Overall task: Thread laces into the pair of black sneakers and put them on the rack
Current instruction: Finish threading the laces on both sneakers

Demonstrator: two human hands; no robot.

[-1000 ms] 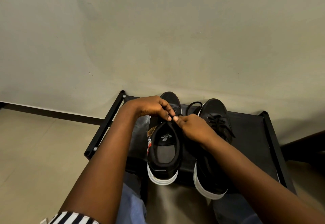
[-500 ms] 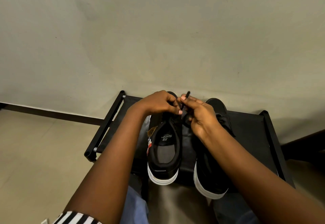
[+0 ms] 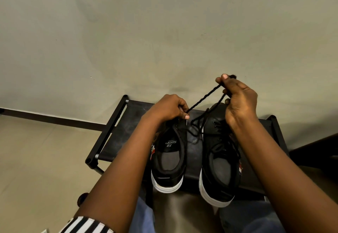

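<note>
Head view: my right hand (image 3: 237, 97) pinches the lace (image 3: 203, 100) taut, raised; my left hand (image 3: 170, 109) grips the left sneaker (image 3: 168, 161) on the rack (image 3: 117, 132).

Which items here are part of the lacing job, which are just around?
In the job: left sneaker, right sneaker, black lace pinched by right hand, left hand at the left sneaker, rack.
Just around: wall, floor, striped sleeve.
</note>
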